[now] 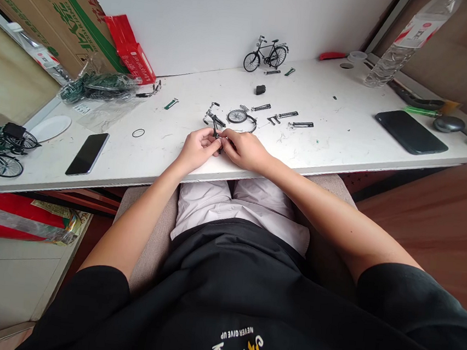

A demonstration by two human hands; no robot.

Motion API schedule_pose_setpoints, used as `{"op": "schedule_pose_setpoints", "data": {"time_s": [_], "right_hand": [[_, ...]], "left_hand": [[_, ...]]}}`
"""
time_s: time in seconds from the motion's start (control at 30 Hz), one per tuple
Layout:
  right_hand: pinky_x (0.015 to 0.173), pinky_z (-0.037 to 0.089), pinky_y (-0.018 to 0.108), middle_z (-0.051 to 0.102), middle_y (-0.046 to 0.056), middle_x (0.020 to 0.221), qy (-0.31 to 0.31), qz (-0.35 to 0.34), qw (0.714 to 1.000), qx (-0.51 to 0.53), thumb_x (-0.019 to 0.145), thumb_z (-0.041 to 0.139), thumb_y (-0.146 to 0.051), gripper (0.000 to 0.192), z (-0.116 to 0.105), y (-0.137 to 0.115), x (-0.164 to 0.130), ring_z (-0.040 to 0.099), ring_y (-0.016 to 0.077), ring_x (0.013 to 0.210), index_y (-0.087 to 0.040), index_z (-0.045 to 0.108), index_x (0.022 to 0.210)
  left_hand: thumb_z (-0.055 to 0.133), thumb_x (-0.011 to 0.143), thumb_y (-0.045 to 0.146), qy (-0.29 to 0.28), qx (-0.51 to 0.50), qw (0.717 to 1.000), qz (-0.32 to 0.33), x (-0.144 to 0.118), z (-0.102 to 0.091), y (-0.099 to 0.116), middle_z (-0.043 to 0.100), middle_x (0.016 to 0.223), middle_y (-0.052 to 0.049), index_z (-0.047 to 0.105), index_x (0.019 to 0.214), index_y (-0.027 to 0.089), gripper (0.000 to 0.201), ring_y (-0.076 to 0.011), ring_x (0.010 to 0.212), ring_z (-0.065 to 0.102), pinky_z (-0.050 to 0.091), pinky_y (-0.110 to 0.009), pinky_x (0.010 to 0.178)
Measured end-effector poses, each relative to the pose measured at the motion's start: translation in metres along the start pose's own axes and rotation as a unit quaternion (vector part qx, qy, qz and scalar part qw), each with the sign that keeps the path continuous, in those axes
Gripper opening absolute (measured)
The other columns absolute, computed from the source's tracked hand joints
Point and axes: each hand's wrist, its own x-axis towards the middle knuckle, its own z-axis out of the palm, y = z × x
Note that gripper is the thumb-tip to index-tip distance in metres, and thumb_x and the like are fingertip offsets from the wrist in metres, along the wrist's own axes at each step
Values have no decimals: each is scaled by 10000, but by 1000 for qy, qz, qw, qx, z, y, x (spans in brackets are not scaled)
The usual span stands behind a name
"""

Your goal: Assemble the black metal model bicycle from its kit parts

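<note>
Your left hand [198,148] and right hand [247,150] pinch a black model-bicycle part [215,133]. A spoked wheel [237,116] lies near them.

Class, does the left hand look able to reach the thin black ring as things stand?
Probably yes: nothing seems to lie between the left hand and the ring, though that hand is holding a small dark part.
</note>
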Motion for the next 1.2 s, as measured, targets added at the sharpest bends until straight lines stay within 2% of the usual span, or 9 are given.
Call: {"op": "schedule_pose_setpoints", "data": {"time_s": [0.33, 0.63, 1.2], "right_hand": [[727, 395, 358, 818, 140, 991, 2, 3, 1000, 2, 1134, 369, -378, 413, 1, 1, 0, 705, 289, 802, -153, 694, 1253], [759, 409, 363, 821, 149, 1029, -10, 12, 1000, 2, 1136, 370, -385, 441, -1, 0, 0, 706, 302, 838, -144, 701, 1300], [728, 394, 357, 827, 150, 1021, -1, 1, 1000, -7, 1129, 378, -368, 416, -1, -1, 0, 719, 300, 832, -142, 691, 1285]], "left_hand": [[813, 922, 296, 0, 7, 1000, 7, 1, -1, -5, 734, 805, -28, 758, 1085, 158, 221, -143, 659, 733, 613, -231, 652], [821, 912, 282, 3, 3, 1000, 1, 1, 0, -2, 736, 803, -27, 761, 1073, 159, 212, -142, 654, 729, 609, -230, 653], [835, 892, 283, 1, 0, 1000, -11, 0, 0, 1, 728, 799, -31, 767, 1082, 157, 238, -154, 671, 736, 626, -250, 669]]}}
